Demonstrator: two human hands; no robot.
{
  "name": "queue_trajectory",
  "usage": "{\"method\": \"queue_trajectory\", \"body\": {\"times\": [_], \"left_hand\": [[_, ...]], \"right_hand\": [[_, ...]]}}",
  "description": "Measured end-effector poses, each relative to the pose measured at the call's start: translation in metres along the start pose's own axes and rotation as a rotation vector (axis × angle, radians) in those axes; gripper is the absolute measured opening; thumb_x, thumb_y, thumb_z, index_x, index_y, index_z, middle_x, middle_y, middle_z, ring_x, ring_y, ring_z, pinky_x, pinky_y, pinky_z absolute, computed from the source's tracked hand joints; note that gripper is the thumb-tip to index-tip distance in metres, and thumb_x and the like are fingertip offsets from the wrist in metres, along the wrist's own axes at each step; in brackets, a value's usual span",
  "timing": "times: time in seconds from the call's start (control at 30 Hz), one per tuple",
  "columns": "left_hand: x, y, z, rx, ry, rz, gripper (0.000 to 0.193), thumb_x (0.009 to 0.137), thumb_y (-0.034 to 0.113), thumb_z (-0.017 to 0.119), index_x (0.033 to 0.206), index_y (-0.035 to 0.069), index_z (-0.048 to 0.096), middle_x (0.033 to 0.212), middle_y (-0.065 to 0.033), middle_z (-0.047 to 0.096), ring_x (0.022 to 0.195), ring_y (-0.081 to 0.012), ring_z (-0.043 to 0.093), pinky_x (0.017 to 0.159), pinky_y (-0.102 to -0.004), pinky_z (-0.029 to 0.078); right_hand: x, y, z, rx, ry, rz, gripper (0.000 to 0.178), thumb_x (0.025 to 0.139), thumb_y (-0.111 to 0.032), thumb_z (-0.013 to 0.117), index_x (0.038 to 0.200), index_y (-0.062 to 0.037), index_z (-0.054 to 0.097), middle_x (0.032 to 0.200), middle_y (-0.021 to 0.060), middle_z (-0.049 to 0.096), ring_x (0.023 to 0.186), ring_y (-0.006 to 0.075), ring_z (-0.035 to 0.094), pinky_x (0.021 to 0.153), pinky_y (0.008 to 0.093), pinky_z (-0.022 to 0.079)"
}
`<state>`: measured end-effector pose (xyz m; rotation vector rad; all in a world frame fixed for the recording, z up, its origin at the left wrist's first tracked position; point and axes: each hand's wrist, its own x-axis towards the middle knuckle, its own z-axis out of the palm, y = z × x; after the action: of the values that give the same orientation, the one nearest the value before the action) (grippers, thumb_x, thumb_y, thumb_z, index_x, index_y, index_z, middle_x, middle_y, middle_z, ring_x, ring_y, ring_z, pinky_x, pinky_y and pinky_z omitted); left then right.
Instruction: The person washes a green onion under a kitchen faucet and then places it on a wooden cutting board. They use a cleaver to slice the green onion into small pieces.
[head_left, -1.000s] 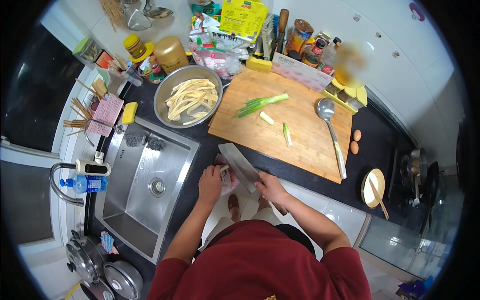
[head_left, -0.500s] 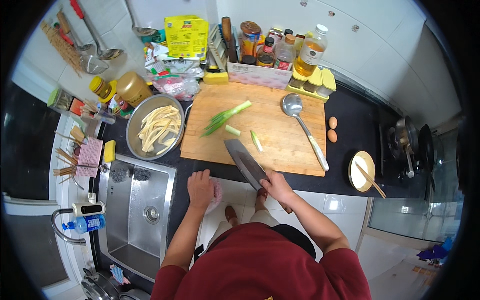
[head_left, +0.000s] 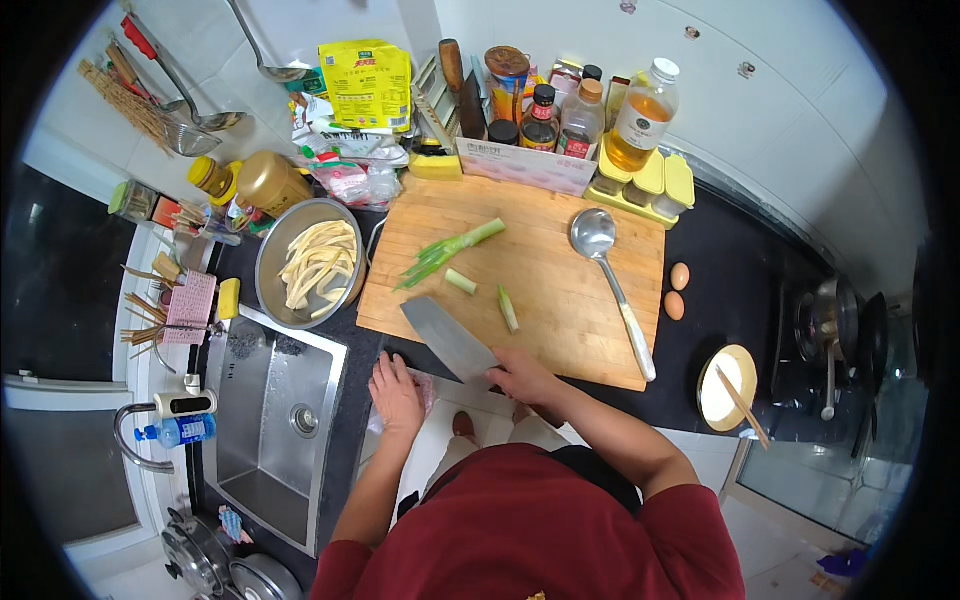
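My right hand [head_left: 522,377] grips a cleaver [head_left: 447,340] by its handle end. The broad blade reaches left over the front edge of the wooden cutting board [head_left: 570,350], its tip below the scallion pieces. On the board lie a scallion length [head_left: 455,252] with green leaves, a short pale scallion piece [head_left: 461,281] and a slim scallion piece [head_left: 508,308]. At the counter's front edge, left of the cleaver, my left hand [head_left: 398,394] rests with its fingers stretched out and nothing visible in them. A pinkish plastic bag [head_left: 425,388] hangs beside it, partly hidden.
A metal ladle [head_left: 620,300] lies on the board's right side. Left stands a steel bowl [head_left: 268,285] of pale strips, above the sink [head_left: 335,450]. Two eggs [head_left: 675,291] and a bowl with chopsticks [head_left: 722,415] are at the right. Bottles [head_left: 641,115] line the back.
The cleaver has swung left and turned, showing more of its blade face. My right hand has shifted slightly left. My left hand's fingers are now more spread. The whole view has shifted slightly.
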<state>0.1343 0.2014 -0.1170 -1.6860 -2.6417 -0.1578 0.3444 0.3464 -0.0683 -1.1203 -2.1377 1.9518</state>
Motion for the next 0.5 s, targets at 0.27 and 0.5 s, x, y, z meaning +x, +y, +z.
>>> {"method": "queue_trajectory", "body": {"times": [0.27, 0.5], "left_hand": [[0.057, 0.053, -0.035, -0.223, 0.065, 0.088, 0.054, 0.073, 0.002, 0.065, 0.125, 0.006, 0.056, 0.134, -0.0195, 0.047, 0.119, -0.037, 0.046, 0.097, -0.0452, 0.038], [0.139, 0.081, -0.004, -0.2, 0.117, 0.359, 0.042, 0.076, 0.003, 0.062, 0.117, 0.01, 0.063, 0.129, -0.0188, 0.053, 0.109, -0.0343, 0.054, 0.091, -0.0434, 0.044]], "right_hand": [[-0.039, 0.03, -0.066, -0.392, 0.117, -0.103, 0.018, 0.089, -0.016, 0.056, 0.095, 0.0009, 0.054, 0.087, 0.0257, 0.062, 0.085, 0.0441, 0.06, 0.073, 0.0489, 0.047], [-0.054, 0.023, -0.103, -0.599, 0.152, 0.054, 0.019, 0.089, -0.016, 0.056, 0.098, 0.0001, 0.056, 0.085, 0.025, 0.064, 0.085, 0.0439, 0.062, 0.075, 0.0518, 0.047]]}}
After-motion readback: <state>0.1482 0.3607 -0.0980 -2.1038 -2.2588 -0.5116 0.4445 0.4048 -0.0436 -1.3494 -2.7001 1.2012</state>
